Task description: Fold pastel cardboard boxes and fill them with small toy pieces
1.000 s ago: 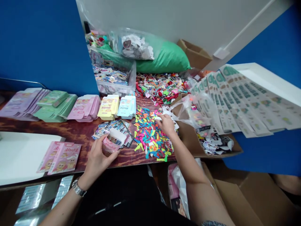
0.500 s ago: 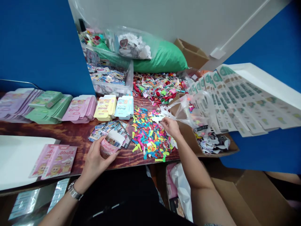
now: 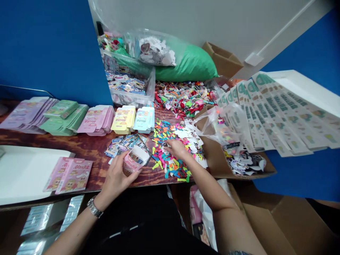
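Observation:
My left hand (image 3: 115, 175) is wrapped round a small pink carton (image 3: 131, 163), tilted with its top flap up and what looks like a card inside. Between the fingertips of my right hand (image 3: 177, 148) is a small die-cut sticker (image 3: 166, 145), dark and white. That hand hovers over a heap of bright uninflated balloons (image 3: 174, 170), to the right of the carton. White-backed cut-outs (image 3: 188, 131) lie spread along the heap's far right side. Behind the carton are loose printed cards (image 3: 117, 144), partly covered by it.
Flat cartons in purple (image 3: 25, 113), green (image 3: 62, 118), pink (image 3: 94, 120), yellow (image 3: 123, 120) and blue (image 3: 143, 118) line the back left. Two pink cartons (image 3: 75, 175) lie at the front left. A cardboard box (image 3: 215, 156) stands right; trinkets (image 3: 183, 97) are piled behind.
My right hand has moved left and nearer, from the white cut-outs to above the balloons, bringing a sticker with it. My left hand still holds the pink carton. The view has shifted slightly.

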`<state>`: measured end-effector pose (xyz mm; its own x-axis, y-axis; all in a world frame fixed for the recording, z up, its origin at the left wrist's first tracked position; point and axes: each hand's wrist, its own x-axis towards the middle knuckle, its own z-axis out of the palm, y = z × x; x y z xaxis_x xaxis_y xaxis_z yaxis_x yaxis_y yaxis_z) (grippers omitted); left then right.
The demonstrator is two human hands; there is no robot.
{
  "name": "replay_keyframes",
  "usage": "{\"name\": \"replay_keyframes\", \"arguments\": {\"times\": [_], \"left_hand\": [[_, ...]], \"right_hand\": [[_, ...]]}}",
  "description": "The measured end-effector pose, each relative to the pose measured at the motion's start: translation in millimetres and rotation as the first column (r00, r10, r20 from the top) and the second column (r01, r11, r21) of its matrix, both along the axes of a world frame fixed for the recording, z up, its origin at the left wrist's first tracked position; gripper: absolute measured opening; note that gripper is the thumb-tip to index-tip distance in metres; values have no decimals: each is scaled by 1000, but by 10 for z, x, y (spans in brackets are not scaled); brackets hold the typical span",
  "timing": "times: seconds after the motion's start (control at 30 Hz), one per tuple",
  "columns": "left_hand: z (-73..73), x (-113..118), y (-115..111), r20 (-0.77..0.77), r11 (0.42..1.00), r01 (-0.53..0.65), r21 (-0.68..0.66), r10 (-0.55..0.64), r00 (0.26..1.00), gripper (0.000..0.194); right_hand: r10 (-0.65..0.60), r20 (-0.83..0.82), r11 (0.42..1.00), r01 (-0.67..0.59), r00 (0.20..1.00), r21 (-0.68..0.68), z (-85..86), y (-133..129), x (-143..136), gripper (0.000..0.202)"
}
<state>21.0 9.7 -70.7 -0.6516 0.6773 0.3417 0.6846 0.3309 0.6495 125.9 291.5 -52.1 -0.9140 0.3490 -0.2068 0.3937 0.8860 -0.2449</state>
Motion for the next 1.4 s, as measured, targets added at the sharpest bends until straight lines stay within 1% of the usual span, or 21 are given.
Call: {"name": "replay_keyframes", "arguments": {"times": [0.07, 0.13, 0.2, 0.27, 0.33, 0.47, 0.53, 0.57, 0.63, 0.73, 0.83, 0.9, 0.93, 1.0, 1.07, 1.13, 1.27, 1.33, 1.4], "left_hand": [[-3, 0, 10, -12, 1000, 14, -1, -14, 1000, 69], [-6, 1, 28, -18, 1000, 22, -3, -22, 1000, 68], [-10, 5, 54, -14, 1000, 21, -13, -21, 1000, 67], [-13, 10, 82, -6, 999, 22, -27, -22, 1000, 66], [-14, 19, 107, 3, 999, 34, -34, -34, 999, 65], [-10, 33, 122, 22, 997, 66, -41, -65, 998, 64], [-14, 30, 114, 22, 996, 72, -56, -71, 997, 64], [-20, 25, 111, 19, 995, 70, -65, -69, 997, 64], [-39, 13, 117, 3, 996, 53, -78, -53, 999, 65], [-68, -1, 171, -43, 996, 24, -91, -28, 999, 64], [-69, 3, 262, -100, 991, 2, -132, -15, 995, 63], [-50, 21, 316, -125, 988, -2, -157, -18, 992, 64], [-38, 34, 336, -135, 987, 2, -162, -25, 991, 65], [-19, 67, 360, -156, 986, 22, -167, -48, 987, 67], [-15, 99, 364, -178, 984, 37, -172, -67, 982, 68], [-29, 115, 358, -184, 986, 37, -165, -68, 981, 67], [-70, 85, 358, -165, 992, -7, -124, -14, 986, 69], [-73, 62, 374, -158, 994, -20, -109, 2, 987, 71], [-65, 45, 395, -151, 995, -18, -98, 3, 989, 70]], "right_hand": [[11, 12, 1000, -11, 1000, 26, 17, 29, 8, 13], [33, 6, 999, -33, 999, 32, 82, 74, 32, 15], [47, -11, 999, -47, 999, 24, 159, 111, 52, 19], [39, -30, 999, -39, 999, -2, 199, 127, 51, 21], [15, -35, 1000, -16, 999, -25, 174, 121, 22, 18], [-21, -13, 999, 21, 1000, -36, 33, 105, -67, 14], [-23, -21, 998, 22, 1000, -51, 25, 122, -82, 11], [-20, -33, 998, 18, 999, -62, 52, 137, -76, 14], [-13, -64, 996, 8, 998, -86, 160, 171, -43, 20], [-6, -170, 979, -29, 985, -204, 393, 182, 19, 26], [31, -287, 920, -140, 957, -365, 592, 70, 27, 30], [105, -304, 881, -231, 947, -414, 657, -76, -8, 28], [150, -304, 871, -272, 941, -410, 663, -164, -35, 25], [218, -313, 884, -323, 924, -339, 631, -348, -92, 14], [230, -358, 917, -325, 905, -231, 561, -514, -141, 9], [208, -426, 934, -308, 881, -180, 487, -640, -168, 9], [145, -537, 927, -304, 831, -221, 390, -757, -157, 18], [120, -581, 946, -269, 805, -178, 368, -776, -134, 18], [170, -592, 956, -277, 788, -94, 359, -775, -115, 16]]}}
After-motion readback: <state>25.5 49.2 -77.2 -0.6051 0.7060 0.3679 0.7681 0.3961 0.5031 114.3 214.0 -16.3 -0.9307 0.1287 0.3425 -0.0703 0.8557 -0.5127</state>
